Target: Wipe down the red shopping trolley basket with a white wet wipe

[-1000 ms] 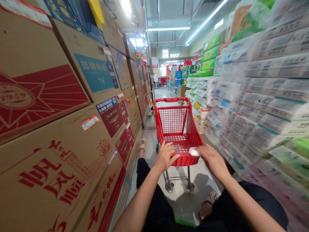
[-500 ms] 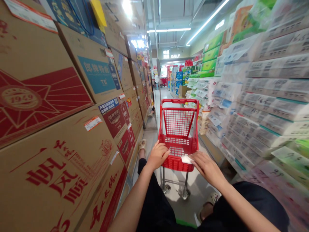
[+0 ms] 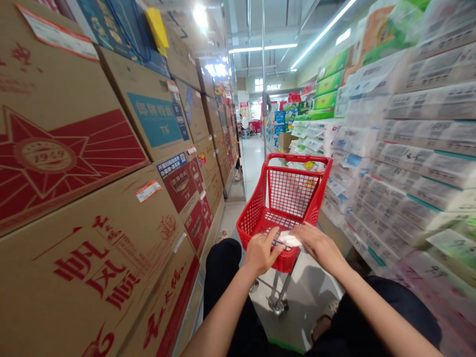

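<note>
A red plastic shopping cart [image 3: 293,193] on a metal frame stands in front of me, turned at an angle, and I see no goods in its basket. My left hand [image 3: 259,254] is on the near rim of the cart, gripping it, with thumb and index finger spread apart. Under the fingers of my right hand [image 3: 320,248] is a crumpled white tissue [image 3: 289,239], pressed against the near rim. Part of that rim is hidden by my hands and the tissue. The cart's caster wheel [image 3: 278,306] shows below.
Stacked cardboard cartons [image 3: 96,258] line the left side. On the right are tall piles of wrapped paper packs [image 3: 420,163], blurred. A metal post [image 3: 264,64] rises beyond the cart. Another person's foot [image 3: 238,174] shows at the left, and a person [image 3: 244,123] is far down the aisle.
The cart has swivelled, its far end swinging to the right. My left hand has shifted right along the near rim. The tissue is more crumpled, and my right hand has moved slightly right.
</note>
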The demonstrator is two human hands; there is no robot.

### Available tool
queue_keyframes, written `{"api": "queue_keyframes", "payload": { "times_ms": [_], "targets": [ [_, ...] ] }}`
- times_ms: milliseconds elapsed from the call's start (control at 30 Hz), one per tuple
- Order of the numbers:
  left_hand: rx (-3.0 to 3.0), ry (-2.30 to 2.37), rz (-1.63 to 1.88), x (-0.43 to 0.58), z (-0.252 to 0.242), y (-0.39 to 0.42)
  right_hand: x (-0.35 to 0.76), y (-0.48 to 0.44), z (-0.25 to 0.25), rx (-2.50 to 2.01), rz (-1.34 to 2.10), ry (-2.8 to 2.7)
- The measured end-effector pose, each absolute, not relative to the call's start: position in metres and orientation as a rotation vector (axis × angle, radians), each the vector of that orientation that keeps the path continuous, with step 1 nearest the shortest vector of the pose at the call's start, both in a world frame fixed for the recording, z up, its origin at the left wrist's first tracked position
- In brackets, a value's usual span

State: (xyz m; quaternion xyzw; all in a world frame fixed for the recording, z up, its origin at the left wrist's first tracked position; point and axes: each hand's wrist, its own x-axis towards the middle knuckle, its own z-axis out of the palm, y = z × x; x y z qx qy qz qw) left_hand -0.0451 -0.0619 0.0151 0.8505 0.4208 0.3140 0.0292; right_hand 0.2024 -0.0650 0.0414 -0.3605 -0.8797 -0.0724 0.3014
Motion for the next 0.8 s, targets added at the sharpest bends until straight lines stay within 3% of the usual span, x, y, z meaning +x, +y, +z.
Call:
{"api": "queue_keyframes", "payload": {
  "times_ms": [200, 500, 800],
  "targets": [
    [2.637, 1.276, 1.012, -0.049, 0.015, -0.055, 0.207, -0.051, 0.043, -1.065, -0.199, -2.239],
    [2.633, 1.323, 0.986, -0.079, 0.013, -0.037, 0.157, -0.082, 0.039, -0.871, -0.2, -2.394],
    [2.652, 1.349, 1.003, -0.063, 0.017, -0.054, 0.201, -0.051, 0.042, -1.148, -0.232, -2.191]
  ]
}}
